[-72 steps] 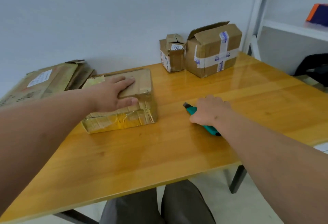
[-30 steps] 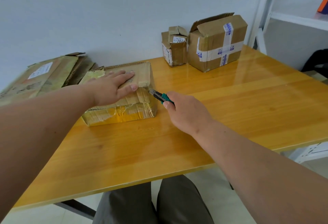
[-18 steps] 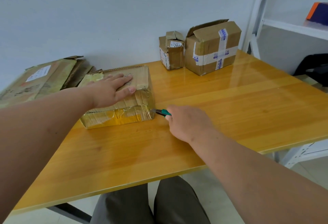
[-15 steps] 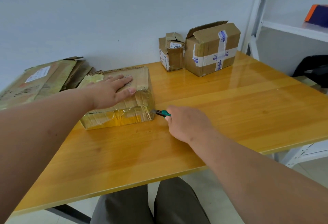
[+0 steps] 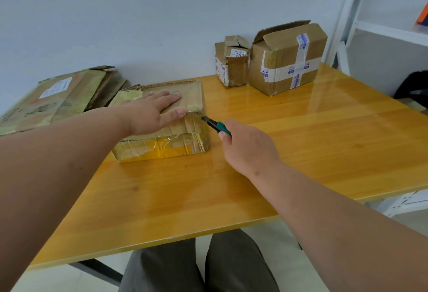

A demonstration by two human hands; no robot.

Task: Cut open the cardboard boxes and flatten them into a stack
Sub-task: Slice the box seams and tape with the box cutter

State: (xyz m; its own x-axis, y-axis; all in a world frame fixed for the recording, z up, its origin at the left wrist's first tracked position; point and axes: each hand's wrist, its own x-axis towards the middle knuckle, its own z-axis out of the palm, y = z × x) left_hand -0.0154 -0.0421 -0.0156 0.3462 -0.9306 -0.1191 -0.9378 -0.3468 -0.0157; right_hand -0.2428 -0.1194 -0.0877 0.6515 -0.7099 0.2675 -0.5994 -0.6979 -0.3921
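Observation:
A low cardboard box (image 5: 176, 143) wrapped in clear tape lies on the wooden table (image 5: 301, 143), left of centre. My left hand (image 5: 155, 112) presses flat on its top with straight fingers. My right hand (image 5: 247, 146) grips a green utility knife (image 5: 216, 125); the blade tip touches the box's upper right edge. Two more boxes stand at the back against the wall: a small crumpled box (image 5: 231, 62) and a larger taped box (image 5: 287, 58) with one flap up. Flattened cardboard (image 5: 55, 97) lies stacked at the far left.
A white metal shelf unit (image 5: 391, 30) stands to the right of the table, and a dark bag (image 5: 414, 88) sits on the floor beyond it. My knees (image 5: 199, 266) are under the table's front edge.
My right hand picked the knife up from the table and brought it to the box. Over the last half second the blade rose from the box's lower right corner to its upper right edge.

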